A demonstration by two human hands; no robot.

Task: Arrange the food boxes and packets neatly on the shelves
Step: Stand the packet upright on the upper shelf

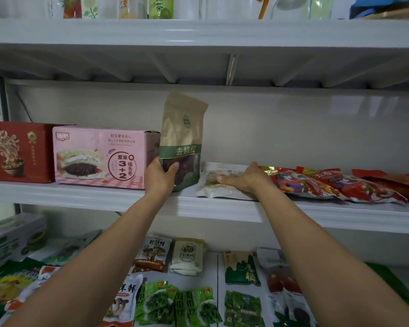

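Gripping the kraft pouch [183, 128] low down, thumb across its front, your left hand [159, 177] holds it upright on the middle shelf [80, 194], centre of frame. It stands just beside the pink cake box [97, 156]; touching or not, can't tell. Your right hand [243, 178] lies flat, fingers straight, on a pale packet [213, 190] lying just right of the pouch: pressing it, not clutching.

Progress: the left of frame looks sorted, with the red box [17, 152] and the pink cake box side by side, fronts out. The pouch looks about placed. The right of frame is not done: red snack packets [316, 185] lie overlapped in a loose heap. The lower shelf [213, 263], bottom of frame, is mostly left to do: green seaweed packets [180, 300], mushroom packets [151, 253] and others lie scattered flat, some overlapping. I'd judge it under halfway.
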